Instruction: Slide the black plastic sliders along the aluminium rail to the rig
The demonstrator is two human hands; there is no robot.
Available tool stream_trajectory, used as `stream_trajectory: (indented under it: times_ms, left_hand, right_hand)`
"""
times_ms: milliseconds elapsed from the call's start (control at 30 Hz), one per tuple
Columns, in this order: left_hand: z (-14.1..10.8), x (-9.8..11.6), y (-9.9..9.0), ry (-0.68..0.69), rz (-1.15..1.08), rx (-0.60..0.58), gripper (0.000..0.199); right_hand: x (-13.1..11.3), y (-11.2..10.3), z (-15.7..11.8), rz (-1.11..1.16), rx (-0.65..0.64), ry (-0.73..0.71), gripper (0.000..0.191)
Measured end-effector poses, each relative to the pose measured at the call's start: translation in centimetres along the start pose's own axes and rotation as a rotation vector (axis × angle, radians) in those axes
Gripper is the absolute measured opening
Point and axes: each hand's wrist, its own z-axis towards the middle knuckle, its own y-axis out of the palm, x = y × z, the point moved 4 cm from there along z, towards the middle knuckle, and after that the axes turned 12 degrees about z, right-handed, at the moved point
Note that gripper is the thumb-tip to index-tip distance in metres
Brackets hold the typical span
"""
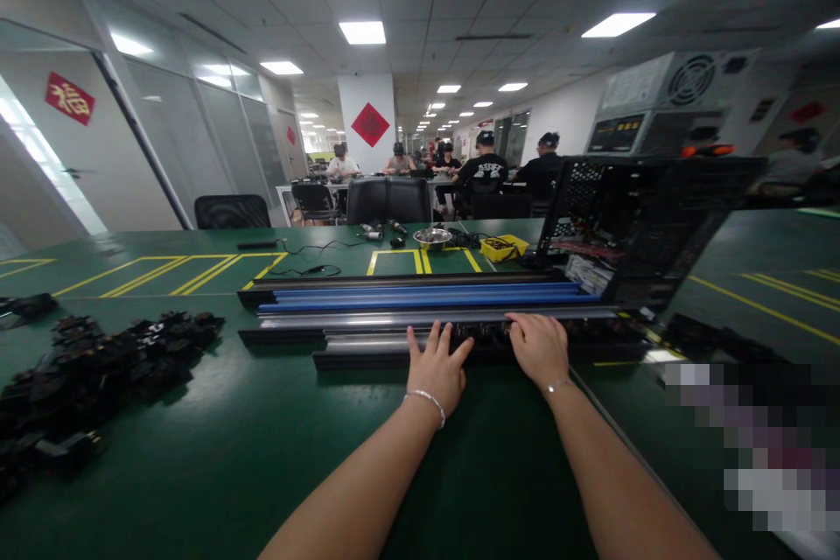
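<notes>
Long rails lie side by side across the green table (pixel 295 455): a blue rail (pixel 420 295) behind, a grey metal rail (pixel 367 318) before it, and a shorter front rail (pixel 367 350) nearest me. My left hand (pixel 438 367) rests with spread fingers on the front rail, holding nothing. Further right, my right hand (pixel 542 348) has its fingers bent together at the grey rail's front edge; what they hold, if anything, is hidden. Small dark parts (pixel 486 331) sit in the rail between my hands.
A heap of black parts (pixel 98 367) covers the left side. At the right stands an open black computer case (pixel 649 227) with power supplies (pixel 669 96) on top. Behind the rails are a metal bowl (pixel 431 237) and a yellow tray (pixel 504 248). Several people sit further back.
</notes>
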Motion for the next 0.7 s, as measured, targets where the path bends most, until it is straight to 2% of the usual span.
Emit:
stream_trajectory:
  times_ms: [200,433,600,700]
  left_hand:
    - [-0.2,-0.2,-0.5,-0.025,0.007,-0.049,0.048]
    - [-0.6,-0.8,-0.2,-0.073,0.027,-0.066,0.047]
    - [-0.7,-1.1,0.0,-0.084,0.016,-0.045,0.055]
    - [-0.7,-1.2,0.0,-0.082,0.019,-0.039,0.052]
  right_hand:
    - [0.2,0.1,0.0,0.009,0.004,-0.011,0.032]
    - [0.1,0.0,0.1,0.000,-0.027,-0.020,0.032]
    - [0.0,-0.1,0.1,-0.004,-0.011,-0.030,0.032]
    - [-0.1,-0.1,0.1,-0.012,-0.007,-0.029,0.032]
